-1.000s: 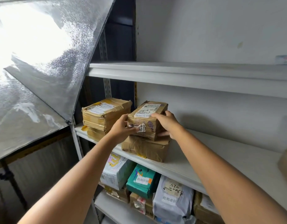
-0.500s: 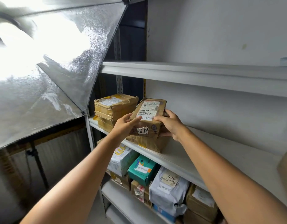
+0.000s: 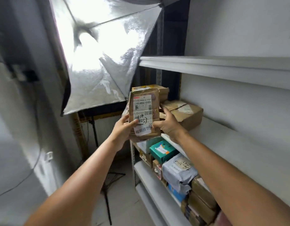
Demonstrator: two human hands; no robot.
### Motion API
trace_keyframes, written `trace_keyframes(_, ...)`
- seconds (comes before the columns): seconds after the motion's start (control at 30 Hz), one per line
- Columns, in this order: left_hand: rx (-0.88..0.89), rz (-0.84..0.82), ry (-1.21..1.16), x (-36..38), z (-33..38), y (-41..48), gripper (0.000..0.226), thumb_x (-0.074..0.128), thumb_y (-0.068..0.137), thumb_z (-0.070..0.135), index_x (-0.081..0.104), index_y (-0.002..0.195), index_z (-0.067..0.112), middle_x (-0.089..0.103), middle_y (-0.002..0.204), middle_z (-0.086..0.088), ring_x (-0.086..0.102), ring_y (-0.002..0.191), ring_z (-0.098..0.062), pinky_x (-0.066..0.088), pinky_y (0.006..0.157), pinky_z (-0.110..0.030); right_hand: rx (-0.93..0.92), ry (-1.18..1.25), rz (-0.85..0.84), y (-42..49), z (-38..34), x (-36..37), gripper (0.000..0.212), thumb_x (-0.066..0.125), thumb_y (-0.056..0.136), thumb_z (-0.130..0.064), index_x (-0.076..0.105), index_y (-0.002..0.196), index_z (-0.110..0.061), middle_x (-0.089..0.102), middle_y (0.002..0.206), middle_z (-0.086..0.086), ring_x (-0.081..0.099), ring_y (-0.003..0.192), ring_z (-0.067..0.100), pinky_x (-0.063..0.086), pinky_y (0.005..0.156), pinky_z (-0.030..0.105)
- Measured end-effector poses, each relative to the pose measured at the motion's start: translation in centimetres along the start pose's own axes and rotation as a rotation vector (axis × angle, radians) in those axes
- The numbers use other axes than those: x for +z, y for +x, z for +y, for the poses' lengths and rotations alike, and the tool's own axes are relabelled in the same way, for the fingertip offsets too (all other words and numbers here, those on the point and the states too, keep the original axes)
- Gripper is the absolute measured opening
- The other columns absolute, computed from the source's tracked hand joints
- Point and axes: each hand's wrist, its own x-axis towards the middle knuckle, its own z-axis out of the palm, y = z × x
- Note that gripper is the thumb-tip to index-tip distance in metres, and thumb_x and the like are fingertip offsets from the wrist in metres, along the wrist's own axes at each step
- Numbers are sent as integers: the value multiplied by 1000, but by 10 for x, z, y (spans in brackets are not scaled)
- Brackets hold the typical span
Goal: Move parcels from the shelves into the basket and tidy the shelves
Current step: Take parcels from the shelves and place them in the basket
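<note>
Item: brown parcel (image 3: 143,111), white barcode label facing the camera, held upright in the air just off the left end of the middle shelf (image 3: 222,144). Grip: left hand (image 3: 123,131) curled round its lower left edge, right hand (image 3: 168,126) round its lower right edge, thumbs on the label face. Nearby: cardboard box (image 3: 185,111) on that shelf behind it; teal parcel (image 3: 163,150) and grey mailer bag (image 3: 178,170) on the shelf below.

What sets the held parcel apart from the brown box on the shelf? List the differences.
The held parcel stands upright, gripped by the left hand and right hand; the brown box lies flat on the shelf. The held parcel shows a large handwritten label; the brown box a small one. Both are brown.
</note>
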Motion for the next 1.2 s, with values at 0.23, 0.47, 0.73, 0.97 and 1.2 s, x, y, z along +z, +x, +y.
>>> trace_keyframes(0.23,56,247,111,-69,13,-77,47,70,90,11,50,132,10,69,114,-15,70,98,-26,60,74,-37,-74,80,-121,-31,3,84,63,73,77,9,51,118,-32,67,112,-4,68,98,15,61,79,31)
trace_keyframes(0.47,14,479,52,-139,-4,-180,55,73,86,8,38,129,14,66,117,-11,69,100,-28,60,80,-48,25,76,-305,-87,17,174,85,77,74,5,42,145,-27,61,125,1,66,109,22,59,87,46)
trace_keyframes(0.73,-69,683,85,-189,-43,-306,58,73,85,4,52,134,24,71,113,-10,70,98,-26,58,87,-47,75,-19,-564,-163,41,256,86,76,72,3,44,144,-33,60,124,-1,65,110,22,60,84,47)
trace_keyframes(0.97,-90,941,203,-209,-52,-399,57,72,86,7,49,137,17,68,117,-8,67,103,-23,58,86,-36,88,5,-747,-221,51,324,80,77,77,2,42,141,-30,58,122,-4,68,99,12,61,78,35)
trace_keyframes(1.2,-182,1183,285,-177,-71,-477,67,73,87,14,41,145,19,61,124,-5,62,100,-13,54,82,-25,30,-26,-931,-274,73,348,72,84,77,-18,45,138,-26,59,111,-14,63,103,9,58,88,45)
